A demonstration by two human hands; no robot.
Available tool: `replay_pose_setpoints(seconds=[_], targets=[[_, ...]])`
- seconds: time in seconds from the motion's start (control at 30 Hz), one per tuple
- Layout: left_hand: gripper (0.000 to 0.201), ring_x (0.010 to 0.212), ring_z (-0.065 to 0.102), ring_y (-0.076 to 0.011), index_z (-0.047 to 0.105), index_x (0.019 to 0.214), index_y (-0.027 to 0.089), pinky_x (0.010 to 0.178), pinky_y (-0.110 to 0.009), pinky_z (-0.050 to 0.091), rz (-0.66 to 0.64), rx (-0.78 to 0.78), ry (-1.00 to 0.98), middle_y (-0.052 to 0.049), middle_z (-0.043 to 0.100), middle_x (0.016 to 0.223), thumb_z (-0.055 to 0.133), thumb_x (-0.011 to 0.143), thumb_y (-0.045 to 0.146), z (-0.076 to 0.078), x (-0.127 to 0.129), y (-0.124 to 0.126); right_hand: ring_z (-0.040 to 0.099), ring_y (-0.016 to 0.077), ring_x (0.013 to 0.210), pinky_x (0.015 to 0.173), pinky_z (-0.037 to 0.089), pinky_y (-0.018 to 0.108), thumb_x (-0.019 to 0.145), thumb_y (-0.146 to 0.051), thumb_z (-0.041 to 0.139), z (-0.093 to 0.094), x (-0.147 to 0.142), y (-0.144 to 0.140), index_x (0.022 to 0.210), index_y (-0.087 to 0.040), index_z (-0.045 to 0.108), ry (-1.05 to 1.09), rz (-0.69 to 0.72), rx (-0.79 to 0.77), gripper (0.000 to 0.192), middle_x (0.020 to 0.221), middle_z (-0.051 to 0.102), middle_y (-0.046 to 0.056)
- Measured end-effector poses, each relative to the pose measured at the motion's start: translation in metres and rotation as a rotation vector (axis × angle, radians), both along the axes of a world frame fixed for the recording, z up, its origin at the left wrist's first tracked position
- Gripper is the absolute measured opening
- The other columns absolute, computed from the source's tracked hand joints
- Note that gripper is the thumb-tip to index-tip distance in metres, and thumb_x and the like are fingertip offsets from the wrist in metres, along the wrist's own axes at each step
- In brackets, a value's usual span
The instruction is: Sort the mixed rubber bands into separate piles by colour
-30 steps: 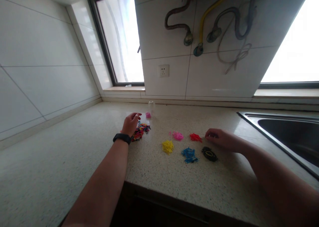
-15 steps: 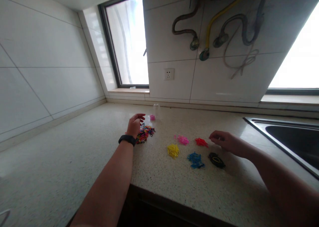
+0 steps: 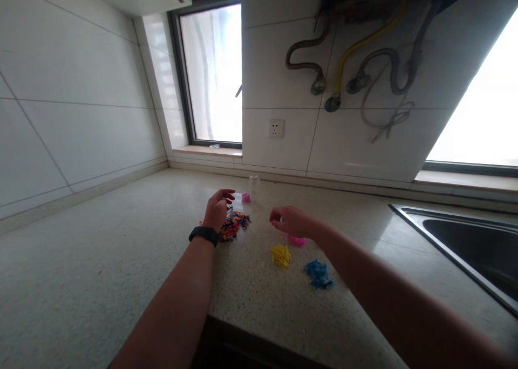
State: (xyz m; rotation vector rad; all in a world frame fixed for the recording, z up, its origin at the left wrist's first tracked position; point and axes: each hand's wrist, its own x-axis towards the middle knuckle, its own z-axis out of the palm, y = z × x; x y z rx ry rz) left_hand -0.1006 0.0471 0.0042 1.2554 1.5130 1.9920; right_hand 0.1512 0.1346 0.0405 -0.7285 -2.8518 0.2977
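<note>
Small coloured bands are being sorted on the worktop point(image 3: 101, 282). Right of the mixed pile point(image 3: 237, 224), separate heaps already lie: yellow point(image 3: 281, 254), blue point(image 3: 319, 273) and pink point(image 3: 298, 241), the pink half hidden by the right arm. The mixed pile still holds plenty, so much sorting is left, I judge. The left hand point(image 3: 216, 210) hovers at the pile's left edge, fingers loosely curled, its grip empty as far as shows. The right hand point(image 3: 288, 220), fingers pinched together, hangs right of the pile; whether it holds a band I cannot tell. Half a second ago it was by the red heap, far right of the pile; the red and black heaps are now behind the arm.
</note>
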Motion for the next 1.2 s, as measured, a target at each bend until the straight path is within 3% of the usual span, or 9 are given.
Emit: replay_pose_setpoints(seconds=[0.23, 0.57, 0.8, 1.0, 1.2], targets=[[0.043, 0.070, 0.055, -0.0161, 0.069, 0.095, 0.016, 0.055, -0.025, 0.041, 0.017, -0.016, 0.032, -0.005, 0.064, 0.082, 0.042, 0.061, 0.016, 0.001, 0.001, -0.001, 0.067, 0.0182, 0.089, 0.073, 0.044, 0.024, 0.088, -0.028, 0.056, -0.008, -0.061, 0.010, 0.104, -0.021, 0.070, -0.058, -0.040, 0.042, 0.023, 0.101, 0.075, 0.006], [0.042, 0.071, 0.055, -0.0158, 0.069, 0.095, 0.016, 0.055, -0.025, 0.040, 0.020, -0.018, 0.050, -0.005, 0.064, 0.082, 0.042, 0.064, 0.015, -0.001, 0.000, 0.001, 0.067, 0.0221, 0.098, 0.075, 0.046, 0.028, 0.089, -0.037, 0.058, -0.023, -0.088, 0.011, 0.109, -0.023, 0.068, -0.097, -0.155, 0.089, 0.027, 0.110, 0.072, 0.009], [0.042, 0.068, 0.055, -0.0156, 0.070, 0.094, 0.016, 0.055, -0.025, 0.042, 0.033, -0.036, 0.062, -0.005, 0.065, 0.081, 0.041, 0.063, 0.015, -0.001, 0.001, 0.003, 0.066, 0.0235, 0.101, 0.079, 0.046, 0.030, 0.090, -0.038, 0.059, -0.025, -0.095, 0.004, 0.102, -0.025, 0.072, -0.111, -0.170, 0.113, 0.022, 0.109, 0.073, 0.008], [0.042, 0.070, 0.056, -0.0162, 0.070, 0.094, 0.017, 0.056, -0.026, 0.042, 0.017, -0.031, 0.077, -0.005, 0.065, 0.082, 0.042, 0.063, 0.016, -0.003, -0.001, 0.005, 0.066, 0.0233, 0.099, 0.079, 0.045, 0.030, 0.094, -0.036, 0.052, -0.015, -0.086, -0.004, 0.103, -0.024, 0.071, -0.075, -0.186, 0.143, 0.025, 0.108, 0.073, 0.009], [0.041, 0.069, 0.056, -0.0166, 0.070, 0.093, 0.016, 0.057, -0.027, 0.043, 0.018, -0.023, 0.084, -0.005, 0.065, 0.081, 0.042, 0.062, 0.018, -0.001, 0.001, 0.003, 0.067, 0.0189, 0.087, 0.072, 0.044, 0.026, 0.091, -0.033, 0.056, -0.008, -0.065, -0.009, 0.098, -0.022, 0.072, 0.110, -0.134, 0.061, 0.021, 0.097, 0.075, 0.005]])
